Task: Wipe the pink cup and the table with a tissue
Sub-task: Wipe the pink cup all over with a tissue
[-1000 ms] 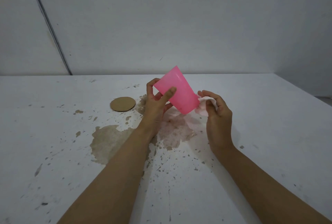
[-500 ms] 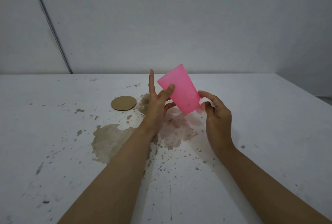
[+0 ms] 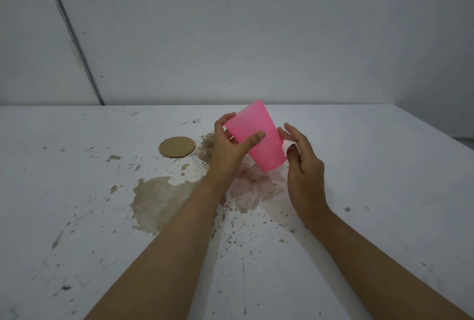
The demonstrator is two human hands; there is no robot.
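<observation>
The white table is flecked and carries a brown, ragged stain; the left hand grips the smooth pink plastic cup, tilted above the table; the right hand is just beside its narrow end, fingers loosely curled, and I cannot tell whether it holds anything; a round cardboard disc lies left.

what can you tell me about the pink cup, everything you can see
The pink cup is a plain, smooth plastic tumbler, slightly see-through, with no handle and a mouth wider than its base. It is held tilted above a stained patch of the table, mouth high and leaning left, base low; its inside is out of sight. The left hand grips it, thumb across the near side. The right hand curves along its lower right side.
</observation>
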